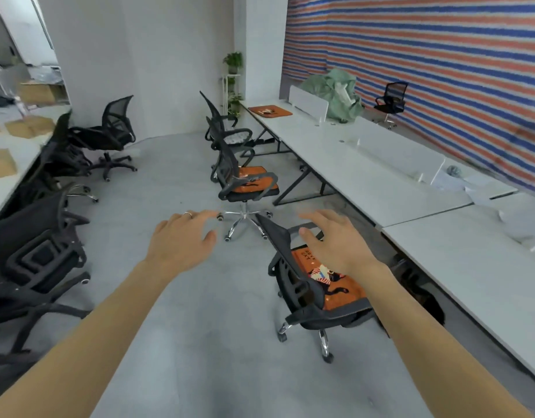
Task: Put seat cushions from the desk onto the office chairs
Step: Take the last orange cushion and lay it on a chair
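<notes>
Both hands reach forward with fingers spread and loose, gripping nothing: the left hand [182,239] over the grey floor [200,333], the right hand [332,245] over the nearest chair [290,260]. A cat-print orange cushion [335,286] lies on that chair's seat. Beyond it, a second chair [227,164] carries a second orange cushion [254,184]. Farther on, a third chair [215,116] stands beside the long white surface [365,167]. A third orange cushion [270,110] lies flat at the surface's far end, near a potted plant [233,60].
</notes>
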`<state>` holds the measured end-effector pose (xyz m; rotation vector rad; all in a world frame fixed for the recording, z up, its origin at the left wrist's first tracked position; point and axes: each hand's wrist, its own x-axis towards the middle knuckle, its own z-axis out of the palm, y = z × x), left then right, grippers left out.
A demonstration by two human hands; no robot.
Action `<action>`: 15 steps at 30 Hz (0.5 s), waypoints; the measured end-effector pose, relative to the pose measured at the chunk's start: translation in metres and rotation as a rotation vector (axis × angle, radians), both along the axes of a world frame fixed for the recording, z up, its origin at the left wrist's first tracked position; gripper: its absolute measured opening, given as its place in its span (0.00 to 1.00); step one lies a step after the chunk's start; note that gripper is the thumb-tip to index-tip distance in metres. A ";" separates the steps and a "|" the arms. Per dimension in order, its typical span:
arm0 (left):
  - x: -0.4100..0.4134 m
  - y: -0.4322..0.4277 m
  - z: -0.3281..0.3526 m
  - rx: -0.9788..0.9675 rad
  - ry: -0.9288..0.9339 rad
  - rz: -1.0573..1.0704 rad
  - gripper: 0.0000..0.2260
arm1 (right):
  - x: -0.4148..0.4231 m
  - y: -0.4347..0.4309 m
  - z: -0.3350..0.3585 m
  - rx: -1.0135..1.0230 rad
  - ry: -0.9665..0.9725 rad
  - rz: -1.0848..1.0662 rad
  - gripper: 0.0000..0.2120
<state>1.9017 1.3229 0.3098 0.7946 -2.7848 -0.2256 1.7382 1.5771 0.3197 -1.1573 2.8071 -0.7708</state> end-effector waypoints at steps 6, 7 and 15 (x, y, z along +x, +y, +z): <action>-0.060 -0.098 -0.058 0.116 -0.133 0.002 0.19 | -0.054 -0.084 -0.060 0.023 -0.136 -0.036 0.23; -0.072 -0.114 -0.068 0.139 -0.151 0.001 0.19 | -0.063 -0.101 -0.072 0.037 -0.166 -0.047 0.22; -0.182 -0.237 -0.129 0.231 -0.247 0.011 0.20 | -0.157 -0.239 -0.139 0.023 -0.330 0.002 0.20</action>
